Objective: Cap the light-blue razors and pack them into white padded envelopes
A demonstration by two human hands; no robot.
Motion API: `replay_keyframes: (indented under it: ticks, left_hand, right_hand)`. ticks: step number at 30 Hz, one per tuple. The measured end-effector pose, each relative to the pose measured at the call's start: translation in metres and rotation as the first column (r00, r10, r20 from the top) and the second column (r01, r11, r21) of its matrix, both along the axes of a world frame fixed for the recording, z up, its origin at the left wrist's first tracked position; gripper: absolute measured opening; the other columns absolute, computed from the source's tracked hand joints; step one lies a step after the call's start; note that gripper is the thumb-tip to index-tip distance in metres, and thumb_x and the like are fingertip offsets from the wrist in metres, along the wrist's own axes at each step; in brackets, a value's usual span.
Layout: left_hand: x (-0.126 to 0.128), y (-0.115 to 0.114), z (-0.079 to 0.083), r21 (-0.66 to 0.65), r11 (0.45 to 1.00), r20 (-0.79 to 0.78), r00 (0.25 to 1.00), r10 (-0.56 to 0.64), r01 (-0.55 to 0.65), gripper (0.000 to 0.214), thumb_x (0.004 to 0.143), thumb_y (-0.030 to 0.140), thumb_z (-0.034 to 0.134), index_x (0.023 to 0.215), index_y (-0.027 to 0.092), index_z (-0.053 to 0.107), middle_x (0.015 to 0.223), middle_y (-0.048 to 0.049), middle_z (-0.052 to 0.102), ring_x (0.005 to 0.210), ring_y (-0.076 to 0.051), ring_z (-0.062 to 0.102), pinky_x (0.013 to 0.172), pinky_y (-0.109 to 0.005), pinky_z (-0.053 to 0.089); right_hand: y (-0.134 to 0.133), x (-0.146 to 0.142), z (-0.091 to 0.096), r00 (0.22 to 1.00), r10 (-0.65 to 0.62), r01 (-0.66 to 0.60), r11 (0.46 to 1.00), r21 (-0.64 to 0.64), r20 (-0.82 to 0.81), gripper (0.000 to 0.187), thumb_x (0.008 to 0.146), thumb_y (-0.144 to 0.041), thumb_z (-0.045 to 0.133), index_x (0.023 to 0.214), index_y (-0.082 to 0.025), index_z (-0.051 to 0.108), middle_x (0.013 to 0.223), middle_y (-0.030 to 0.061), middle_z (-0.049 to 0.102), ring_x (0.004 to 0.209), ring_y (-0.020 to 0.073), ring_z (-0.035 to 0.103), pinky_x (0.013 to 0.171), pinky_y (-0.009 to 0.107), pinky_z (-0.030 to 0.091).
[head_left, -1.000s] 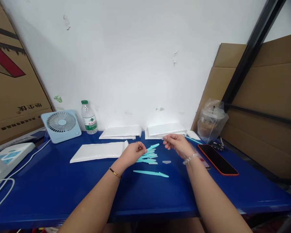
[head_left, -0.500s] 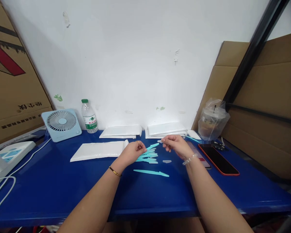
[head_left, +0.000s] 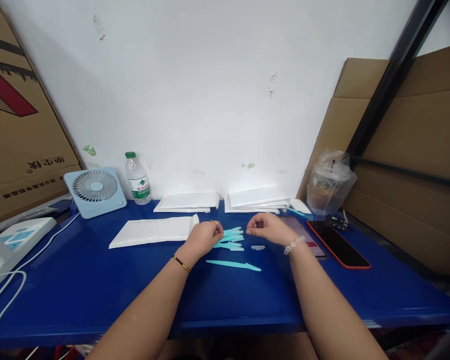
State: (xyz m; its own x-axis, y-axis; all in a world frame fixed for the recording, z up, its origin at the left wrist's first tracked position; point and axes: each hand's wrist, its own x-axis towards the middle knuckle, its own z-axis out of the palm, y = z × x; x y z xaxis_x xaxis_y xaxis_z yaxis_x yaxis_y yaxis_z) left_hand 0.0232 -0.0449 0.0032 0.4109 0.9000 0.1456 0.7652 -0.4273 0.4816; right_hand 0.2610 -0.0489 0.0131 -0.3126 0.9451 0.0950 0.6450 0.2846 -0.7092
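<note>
Head view, left hand (head_left: 203,237) pinching teal razors (head_left: 233,237), right hand (head_left: 269,227) grip unclear, packet (head_left: 152,232), phone (head_left: 339,245) flanking

Bottle (head_left: 138,180): label (head_left: 140,188) read 农夫山 in red, rest curved out of sight; white line on the green band below too small. Box (head_left: 18,135), left: large characters (head_left: 45,163) printed upside down, ® mark beside them, not surely legible; smaller row (head_left: 33,187) underneath unreadable. Phone screen (head_left: 312,241) text too tiny.
</note>
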Motion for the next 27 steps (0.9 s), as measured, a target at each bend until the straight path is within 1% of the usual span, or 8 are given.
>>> replay_keyframes:
  ticks: [2, 5, 7, 9, 12, 17, 21, 27]
  left_hand:
    - [0.0, -0.005, 0.004, 0.037, 0.998, -0.007, 0.998, -0.058, 0.059, 0.024, 0.072, 0.036, 0.06, 0.09, 0.021, 0.061, 0.086, -0.0024, 0.06, 0.079, -0.018, 0.055, 0.065, -0.026, 0.038]
    - [0.004, -0.017, 0.011, -0.022, 0.957, -0.024, 0.957, -0.289, 0.288, 0.036, 0.063, 0.043, 0.069, 0.093, 0.023, 0.063, 0.091, -0.0022, 0.059, 0.082, -0.018, 0.055, 0.064, -0.025, 0.038]
    - [0.008, -0.025, 0.012, -0.096, 0.91, -0.061, 0.91, -0.409, 0.403, 0.031, 0.062, 0.043, 0.07, 0.086, 0.023, 0.065, 0.086, -0.0016, 0.06, 0.077, -0.017, 0.055, 0.06, -0.024, 0.037]
    - [0.012, -0.03, 0.01, -0.136, 0.894, -0.096, 0.893, -0.44, 0.426, 0.019, 0.067, 0.039, 0.066, 0.078, 0.023, 0.065, 0.077, -0.0012, 0.061, 0.071, -0.016, 0.054, 0.055, -0.024, 0.033]
    - [0.013, -0.029, 0.008, -0.112, 0.922, -0.094, 0.92, -0.38, 0.37, 0.011, 0.074, 0.032, 0.059, 0.073, 0.022, 0.063, 0.071, -0.0009, 0.061, 0.065, -0.015, 0.053, 0.054, -0.025, 0.032]
    - [0.001, -0.015, 0.013, -0.082, 0.986, 0.054, 0.988, -0.144, 0.148, 0.018, 0.077, 0.036, 0.051, 0.081, 0.02, 0.06, 0.071, -0.001, 0.061, 0.062, -0.015, 0.054, 0.054, -0.024, 0.034]
    - [-0.007, -0.01, 0.016, -0.102, 0.992, 0.101, 0.993, -0.063, 0.074, 0.02, 0.076, 0.038, 0.052, 0.08, 0.02, 0.058, 0.071, 0.0, 0.061, 0.063, -0.014, 0.054, 0.052, -0.023, 0.034]
    - [-0.005, -0.01, 0.015, -0.1, 0.992, 0.108, 0.992, -0.071, 0.082, 0.02, 0.075, 0.039, 0.052, 0.08, 0.021, 0.059, 0.071, 0.0009, 0.061, 0.063, -0.014, 0.054, 0.052, -0.023, 0.035]
  right_hand:
    - [0.002, 0.009, -0.003, 0.991, 0.039, -0.029, 0.997, -0.073, 0.129, 0.02, 0.059, -0.033, 0.071, 0.071, -0.017, 0.069, 0.067, 0.0016, 0.066, 0.06, 0.0135, 0.057, 0.053, 0.021, 0.042]
    - [0.004, 0.013, -0.009, 0.957, 0.089, -0.043, 0.985, -0.169, 0.276, 0.014, 0.051, -0.023, 0.074, 0.062, -0.018, 0.068, 0.062, 0.0005, 0.065, 0.058, 0.0138, 0.057, 0.05, 0.021, 0.04]
    - [0.004, 0.011, -0.01, 0.954, 0.082, -0.034, 0.986, -0.165, 0.289, 0.009, 0.053, -0.019, 0.072, 0.058, -0.017, 0.066, 0.06, 0.0005, 0.065, 0.057, 0.0133, 0.057, 0.049, 0.02, 0.039]
    - [0.003, 0.01, -0.008, 0.975, 0.059, -0.023, 0.986, -0.164, 0.216, 0.007, 0.057, -0.02, 0.07, 0.062, -0.017, 0.065, 0.059, 0.0008, 0.064, 0.055, 0.0125, 0.057, 0.049, 0.02, 0.04]
    - [0.0, 0.012, -0.001, 0.998, 0.053, -0.048, 0.977, -0.206, 0.019, 0.015, 0.065, -0.028, 0.067, 0.074, -0.015, 0.067, 0.062, 0.0018, 0.064, 0.052, 0.0114, 0.057, 0.049, 0.02, 0.042]
    - [-0.006, 0.016, 0.013, 0.97, 0.083, -0.14, 0.96, -0.244, -0.229, 0.032, 0.069, -0.039, 0.066, 0.088, -0.013, 0.067, 0.07, 0.0044, 0.066, 0.061, 0.0135, 0.061, 0.053, 0.022, 0.048]
    - [-0.01, 0.013, 0.018, 0.951, 0.111, -0.179, 0.959, -0.221, -0.288, 0.034, 0.068, -0.039, 0.068, 0.088, -0.013, 0.067, 0.067, 0.0037, 0.065, 0.06, 0.0128, 0.061, 0.055, 0.024, 0.048]
    - [-0.012, 0.007, 0.019, 0.945, 0.122, -0.199, 0.951, -0.237, -0.304, 0.031, 0.068, -0.038, 0.068, 0.086, -0.012, 0.067, 0.065, 0.0031, 0.065, 0.058, 0.0121, 0.06, 0.053, 0.023, 0.047]
